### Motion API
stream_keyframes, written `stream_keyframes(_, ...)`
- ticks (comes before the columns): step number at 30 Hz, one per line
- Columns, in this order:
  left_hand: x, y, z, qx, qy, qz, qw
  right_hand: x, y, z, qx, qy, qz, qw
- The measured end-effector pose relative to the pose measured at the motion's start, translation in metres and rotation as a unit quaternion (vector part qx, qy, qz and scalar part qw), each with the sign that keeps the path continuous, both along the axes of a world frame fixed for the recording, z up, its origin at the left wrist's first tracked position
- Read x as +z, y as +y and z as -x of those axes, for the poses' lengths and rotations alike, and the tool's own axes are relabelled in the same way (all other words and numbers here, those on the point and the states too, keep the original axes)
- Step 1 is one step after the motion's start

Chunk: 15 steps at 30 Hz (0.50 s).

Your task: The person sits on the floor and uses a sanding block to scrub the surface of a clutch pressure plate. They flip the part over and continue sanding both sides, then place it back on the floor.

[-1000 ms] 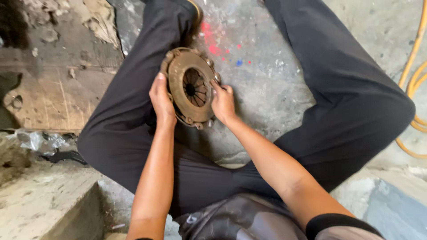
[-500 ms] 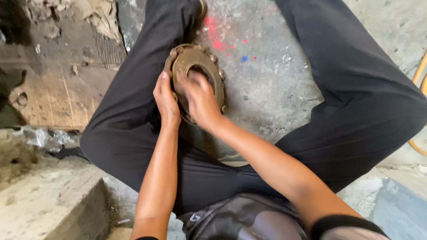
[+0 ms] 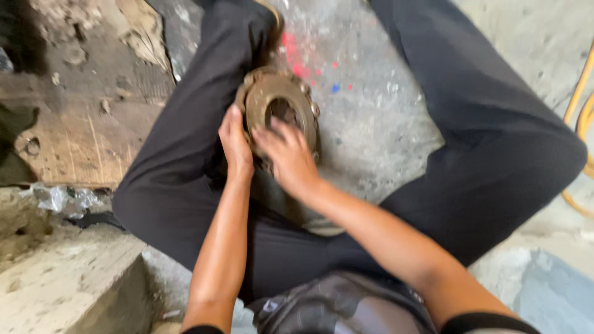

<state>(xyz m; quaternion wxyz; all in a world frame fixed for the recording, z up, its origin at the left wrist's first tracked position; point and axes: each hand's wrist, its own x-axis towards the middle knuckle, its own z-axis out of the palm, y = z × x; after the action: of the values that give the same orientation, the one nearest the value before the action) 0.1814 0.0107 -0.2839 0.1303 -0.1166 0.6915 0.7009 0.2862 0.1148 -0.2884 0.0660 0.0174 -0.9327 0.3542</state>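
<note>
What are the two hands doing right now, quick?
Left hand: curled on the left rim of the rusty round metal part, holding it.
Right hand: open, fingers spread over the part's face.

I am looking down at a rusty metal clutch plate point(image 3: 279, 110), its ring-shaped face showing dull, matt and brown, pitted with corrosion and grime. My left hand point(image 3: 235, 143) is gripping its rough rim while my right hand point(image 3: 289, 158) is lying across its face. Black woven cloth trousers point(image 3: 482, 130) are reading matt and finely ribbed. The concrete floor point(image 3: 371, 105) is appearing coarse and grey, speckled with red and blue paint. A worn wooden board point(image 3: 80, 142) is showing scratched, dusty grain. A yellow hose point(image 3: 578, 99) is looking smooth.
</note>
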Motion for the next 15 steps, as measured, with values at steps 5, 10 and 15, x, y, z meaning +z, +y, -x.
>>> stream_keyframes(5, 0.003, 0.004, 0.005, -0.017, -0.002, -0.030, 0.999, 0.001, 0.005, -0.004, -0.001, -0.042, -0.004, 0.999)
stream_keyframes(10, 0.005, 0.004, 0.004, -0.016, -0.014, 0.007, 1.000, -0.006, 0.000, 0.021, -0.095, -0.029, 0.092, 0.991)
stream_keyframes(15, 0.005, 0.004, 0.004, -0.014, 0.004, -0.024, 1.000, -0.009, -0.003, 0.032, -0.117, -0.046, 0.081, 0.989)
